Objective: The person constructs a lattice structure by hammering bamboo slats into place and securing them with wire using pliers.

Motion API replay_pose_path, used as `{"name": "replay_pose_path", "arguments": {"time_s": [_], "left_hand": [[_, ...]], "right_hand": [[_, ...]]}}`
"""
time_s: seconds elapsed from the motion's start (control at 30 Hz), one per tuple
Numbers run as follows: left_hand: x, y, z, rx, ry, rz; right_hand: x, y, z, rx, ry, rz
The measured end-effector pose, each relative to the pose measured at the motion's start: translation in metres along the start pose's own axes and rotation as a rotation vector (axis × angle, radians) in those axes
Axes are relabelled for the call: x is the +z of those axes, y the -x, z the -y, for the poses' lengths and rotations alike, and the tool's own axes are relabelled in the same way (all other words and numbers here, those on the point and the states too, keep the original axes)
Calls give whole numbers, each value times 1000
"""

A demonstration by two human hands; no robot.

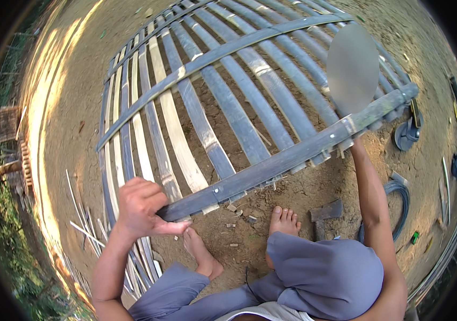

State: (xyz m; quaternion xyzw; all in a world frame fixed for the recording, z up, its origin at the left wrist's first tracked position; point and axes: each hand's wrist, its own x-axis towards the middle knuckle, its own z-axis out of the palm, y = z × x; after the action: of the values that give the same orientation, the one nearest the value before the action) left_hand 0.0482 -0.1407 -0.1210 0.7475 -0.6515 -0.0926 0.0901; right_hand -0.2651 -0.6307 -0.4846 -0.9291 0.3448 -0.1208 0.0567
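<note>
A large panel of split bamboo slats [250, 69], grey-green with several pale ones, is held tilted in front of me. Crosswise strips tie the slats together, and a thick bamboo rail [287, 163] runs along its near edge. At the rail's left end my left hand [145, 206] is closed, its fingers curled above and its thumb stretched below. My right arm reaches up to the rail's right part. There my right hand [355, 143] shows only at the wrist; rail and a grey blurred oval hide its fingers. Slat ends stick out unevenly under the rail.
Near my bare feet, a metal tool head [326, 211] lies on the dirt. Right of it are a coil of blue wire [401, 208], a sandal [407, 134] and a small green object [414, 237]. Thin bamboo strips [141, 262] lie at left, small offcuts [233, 226] below the rail.
</note>
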Motion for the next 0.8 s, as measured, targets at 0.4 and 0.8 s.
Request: {"name": "replay_pose_path", "arguments": {"time_s": [0.4, 0.8], "left_hand": [[-23, 28, -21, -294, -43, 67], [28, 114, 4, -257, 10, 180]], "right_hand": [[83, 65, -68, 213, -655, -271], [-211, 163, 154, 99, -917, 1010]]}}
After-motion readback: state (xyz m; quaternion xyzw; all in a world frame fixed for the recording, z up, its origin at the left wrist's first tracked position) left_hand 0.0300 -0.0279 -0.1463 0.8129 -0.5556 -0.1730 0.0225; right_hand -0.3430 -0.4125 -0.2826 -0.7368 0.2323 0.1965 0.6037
